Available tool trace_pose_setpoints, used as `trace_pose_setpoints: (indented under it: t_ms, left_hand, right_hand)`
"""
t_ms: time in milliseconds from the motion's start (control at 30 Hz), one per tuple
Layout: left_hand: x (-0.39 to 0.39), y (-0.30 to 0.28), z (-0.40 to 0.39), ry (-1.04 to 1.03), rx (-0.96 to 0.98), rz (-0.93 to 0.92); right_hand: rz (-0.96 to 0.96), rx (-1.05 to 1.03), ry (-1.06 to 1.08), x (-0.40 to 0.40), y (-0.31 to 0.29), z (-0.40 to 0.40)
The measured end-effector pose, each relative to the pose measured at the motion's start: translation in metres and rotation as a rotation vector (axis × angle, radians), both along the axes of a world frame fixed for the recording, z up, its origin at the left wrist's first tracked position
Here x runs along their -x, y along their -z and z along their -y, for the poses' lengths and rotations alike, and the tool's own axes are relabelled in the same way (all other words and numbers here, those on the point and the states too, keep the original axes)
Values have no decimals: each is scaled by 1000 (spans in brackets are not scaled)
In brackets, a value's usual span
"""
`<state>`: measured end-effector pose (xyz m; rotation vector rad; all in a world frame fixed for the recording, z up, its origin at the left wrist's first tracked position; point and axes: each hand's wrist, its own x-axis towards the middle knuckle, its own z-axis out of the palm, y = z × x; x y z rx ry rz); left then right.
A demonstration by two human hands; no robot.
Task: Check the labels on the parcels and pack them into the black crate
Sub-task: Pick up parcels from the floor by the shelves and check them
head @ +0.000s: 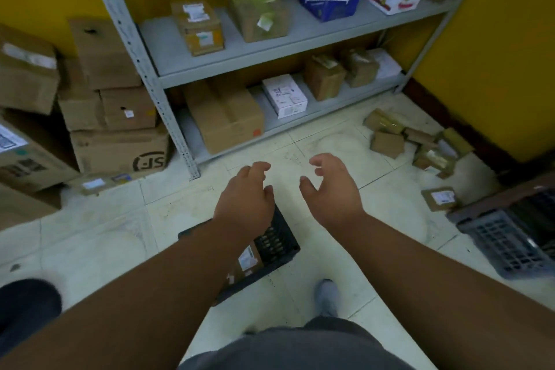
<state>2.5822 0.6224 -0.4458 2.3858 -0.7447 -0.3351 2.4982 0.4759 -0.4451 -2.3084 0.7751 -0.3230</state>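
Note:
The black crate (277, 245) stands on the tiled floor below my forearms, mostly hidden by my left arm. A brown parcel with a white label (249, 260) lies inside it. My left hand (244, 200) hovers above the crate's far edge, fingers loosely curled, holding nothing. My right hand (330, 189) hangs beside it to the right, fingers spread and relaxed, also empty. Several small brown parcels (387, 143) lie scattered on the floor at the right. A flat labelled parcel (440, 198) lies nearer the grey crate.
A grey metal shelf rack (270, 48) holds several labelled boxes on two levels. Large cartons (120, 153) are stacked at the left. A grey crate (510, 243) sits at the right edge. My shoe (327, 297) is on the floor just right of the black crate.

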Motion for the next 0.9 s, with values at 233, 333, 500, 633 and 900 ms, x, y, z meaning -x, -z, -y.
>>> trace_pose_setpoints:
  t_ms: [233,333,500,633,900]
  left_hand:
    - [32,-18,79,181,25,36]
    - [43,-30,139,217,60,71]
    - [87,-35,257,299,113,84]
    - [114,-27,339,351,110,91]
    - [93,1,419,376,-47,63]
  right_hand:
    - [17,34,226,63,-15,74]
    - [33,62,244,81,-31,121]
    - [-18,110,307,131,-58,224]
    - [-117,116,327,169,-61,302]
    - [-122,-14,334,152,-19,391]
